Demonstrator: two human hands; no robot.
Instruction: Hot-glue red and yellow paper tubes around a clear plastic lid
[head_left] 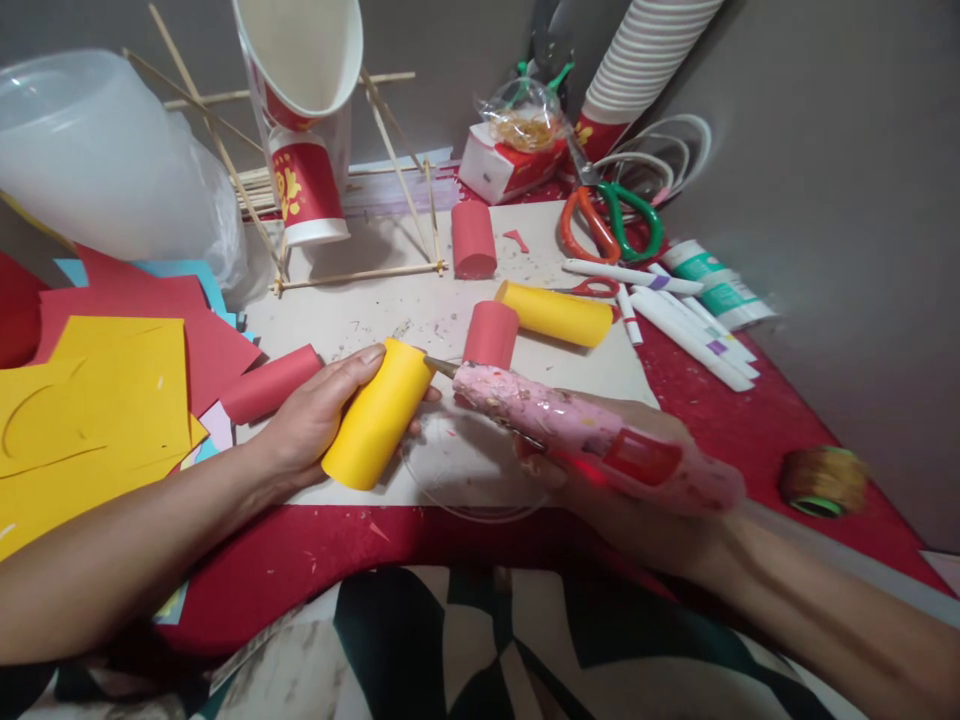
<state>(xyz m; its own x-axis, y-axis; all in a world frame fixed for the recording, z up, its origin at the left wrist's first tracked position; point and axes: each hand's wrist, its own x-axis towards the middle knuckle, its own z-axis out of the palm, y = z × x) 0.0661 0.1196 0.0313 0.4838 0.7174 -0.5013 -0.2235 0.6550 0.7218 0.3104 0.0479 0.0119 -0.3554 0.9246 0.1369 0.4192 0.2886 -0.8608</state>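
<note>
My left hand (311,415) is wrapped round a yellow paper tube (379,415) that lies tilted on the cardboard work mat (360,310). In my right hand (600,480) is a pink glue gun (592,435), smeared with dried glue, its metal nozzle touching the tube's upper rim. A red paper tube (491,335) stands upright just behind the nozzle. Another yellow tube (555,313) lies on its side beyond it, and a red tube (472,238) lies farther back. A rolled red tube (270,383) lies beside my left wrist.
Yellow and red paper sheets (97,400) lie at left. Red-and-white paper cups (307,185) and a bamboo stick frame (360,272) stand behind. Scissors (611,220), glue sticks (690,325), a glue bottle (716,285) and a thread spool (821,480) lie at right on the red cloth.
</note>
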